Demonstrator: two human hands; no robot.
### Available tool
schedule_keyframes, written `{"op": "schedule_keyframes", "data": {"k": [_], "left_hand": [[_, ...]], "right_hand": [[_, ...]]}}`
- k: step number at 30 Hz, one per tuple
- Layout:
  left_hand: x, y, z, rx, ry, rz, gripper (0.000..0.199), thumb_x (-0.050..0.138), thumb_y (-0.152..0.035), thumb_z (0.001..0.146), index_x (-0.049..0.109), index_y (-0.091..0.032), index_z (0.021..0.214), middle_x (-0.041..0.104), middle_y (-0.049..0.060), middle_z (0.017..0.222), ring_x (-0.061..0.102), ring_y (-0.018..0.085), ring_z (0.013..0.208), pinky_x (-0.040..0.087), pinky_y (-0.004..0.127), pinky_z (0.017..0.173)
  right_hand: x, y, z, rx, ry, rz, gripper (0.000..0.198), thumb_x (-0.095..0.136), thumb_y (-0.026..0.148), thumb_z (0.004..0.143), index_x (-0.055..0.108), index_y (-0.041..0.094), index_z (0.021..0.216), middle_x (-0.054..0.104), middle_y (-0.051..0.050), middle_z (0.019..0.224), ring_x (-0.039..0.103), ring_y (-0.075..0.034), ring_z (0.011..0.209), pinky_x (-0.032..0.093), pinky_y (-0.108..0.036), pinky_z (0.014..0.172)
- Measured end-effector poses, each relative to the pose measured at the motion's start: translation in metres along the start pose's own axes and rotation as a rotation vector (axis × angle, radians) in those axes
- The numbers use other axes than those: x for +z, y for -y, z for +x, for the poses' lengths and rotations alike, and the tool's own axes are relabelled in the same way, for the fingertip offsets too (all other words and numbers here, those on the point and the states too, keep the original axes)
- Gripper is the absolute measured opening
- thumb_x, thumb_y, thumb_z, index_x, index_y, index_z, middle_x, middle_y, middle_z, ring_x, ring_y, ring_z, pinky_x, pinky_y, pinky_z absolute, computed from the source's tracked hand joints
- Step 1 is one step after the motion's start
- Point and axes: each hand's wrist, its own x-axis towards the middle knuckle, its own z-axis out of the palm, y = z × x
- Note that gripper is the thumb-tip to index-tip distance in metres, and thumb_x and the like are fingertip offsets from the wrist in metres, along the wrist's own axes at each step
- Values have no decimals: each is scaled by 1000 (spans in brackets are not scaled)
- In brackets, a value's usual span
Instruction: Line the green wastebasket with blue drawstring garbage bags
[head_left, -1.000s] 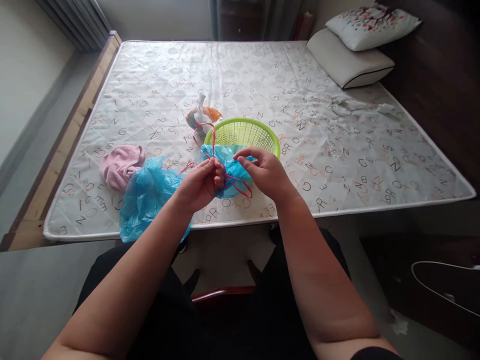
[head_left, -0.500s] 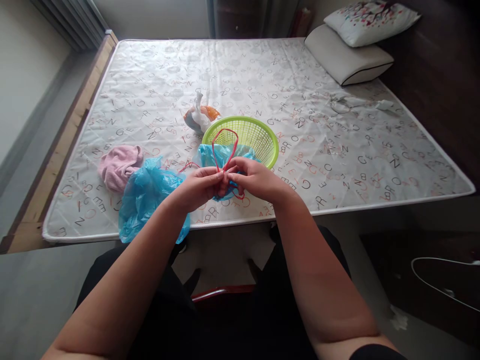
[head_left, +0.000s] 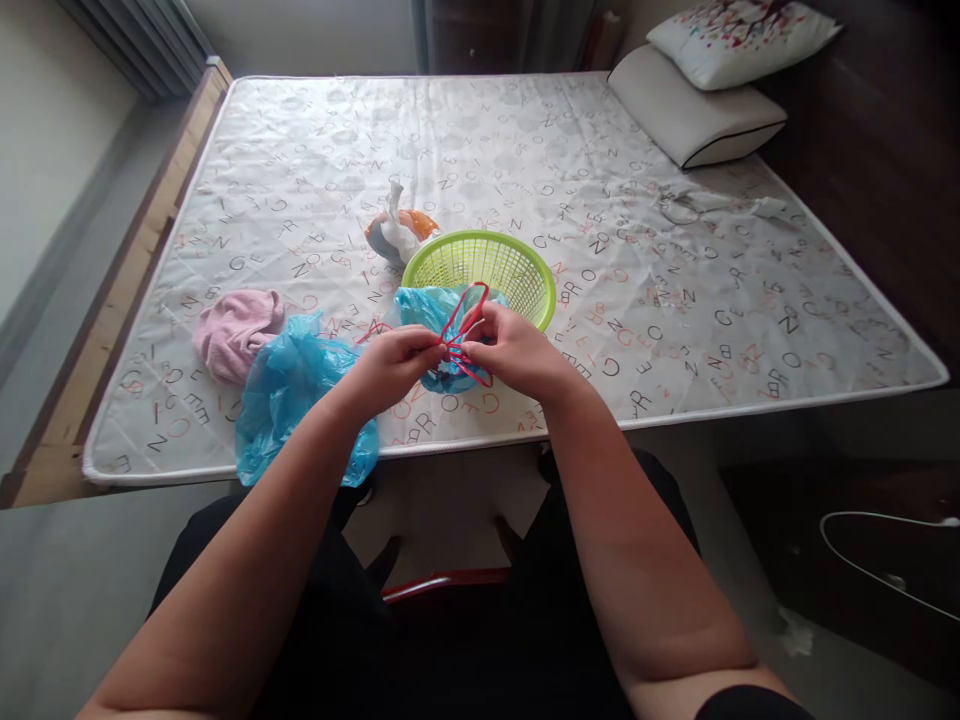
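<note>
Between my fingertips runs a thin red string (head_left: 478,292), looped upward and also hanging in a loop below. My left hand (head_left: 396,365) pinches it from the left side. From the right, my right hand (head_left: 511,350) pinches it with thumb and fingers, a short way from the left. Just behind and under the hands lies a blue plastic bag (head_left: 417,308), partly hidden by them. It rests against the near rim of a green plastic basket (head_left: 538,258). A second blue plastic bag (head_left: 289,385) lies crumpled beside my left forearm.
A pink cloth (head_left: 238,330) lies at the left. Behind the basket sits a knotted white and orange plastic bag (head_left: 401,230). Everything stands on a letter-printed mattress (head_left: 315,150). Two pillows (head_left: 701,110) are stacked at the far right, with a white cable (head_left: 686,210) nearer.
My hands have drawn slightly apart. The upright string loop has become narrower and leans right, while a lower loop now shows between the hands.
</note>
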Motion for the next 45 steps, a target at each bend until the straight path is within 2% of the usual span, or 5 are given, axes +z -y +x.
{"op": "schedule_keyframes", "data": {"k": [5,13,24,32,45], "left_hand": [[12,8,-3,261,-189,227,18,68,-33,104,80,-22,95,76,8,102,71,20,94,59,36,89],[35,14,-8,218,-350,328,20,63,-33,106,80,-22,102,78,14,124,71,28,120,55,50,115],[36,19,-6,167,-356,282,24,69,-41,104,75,-21,93,64,16,161,57,37,153,43,61,130],[39,2,-13,241,-275,133,18,75,-40,101,77,-23,95,72,14,151,61,34,151,44,61,132],[36,-7,-16,291,-222,72,24,69,-42,106,77,-24,93,65,10,161,48,34,162,38,67,134]], "right_hand": [[2,1,1,25,27,30,21,75,25,85,63,23,103,75,-1,87,71,-19,84,56,-32,72],[2,-3,4,33,42,100,22,72,25,86,66,24,107,73,0,85,67,-17,76,53,-32,69],[4,-7,5,29,5,63,18,73,27,89,69,24,106,68,1,82,59,-14,71,48,-28,63],[7,-12,11,6,14,220,55,75,76,90,75,23,108,72,-2,92,65,-16,80,54,-28,68],[-4,-15,12,48,-47,364,51,94,64,75,70,22,89,62,3,74,54,-11,65,44,-27,56]]}}
